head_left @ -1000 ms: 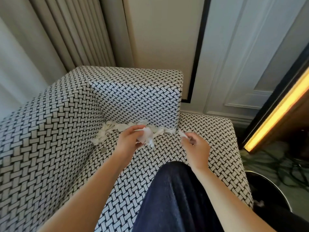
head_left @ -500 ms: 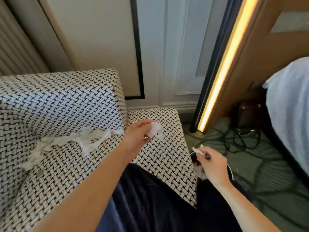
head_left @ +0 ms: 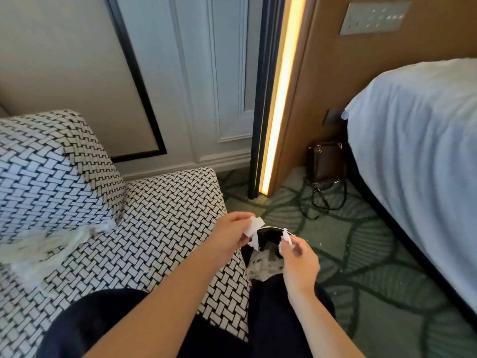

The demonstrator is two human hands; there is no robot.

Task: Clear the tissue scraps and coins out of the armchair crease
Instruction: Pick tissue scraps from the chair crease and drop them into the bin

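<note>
Head view: big scrap (head_left: 254,228) pinched in left hand (head_left: 229,236) fingertips, small scrap (head_left: 287,237) pinched by right hand (head_left: 296,259). Both hang over the bin (head_left: 269,228) at 6 o'clock, just off the armchair (head_left: 167,228) seat's 3 o'clock edge. The bin already holds tissue bits.

Step looks like: dumping. Next calls for releasing both pinches, then returning to the crease (head_left: 117,224) at 8 o'clock. Loose tissue (head_left: 59,241) still lies there; no coins visible.

Since 0.5 s ago: view swung right, and left hand moved off the seat to the bin.
</note>
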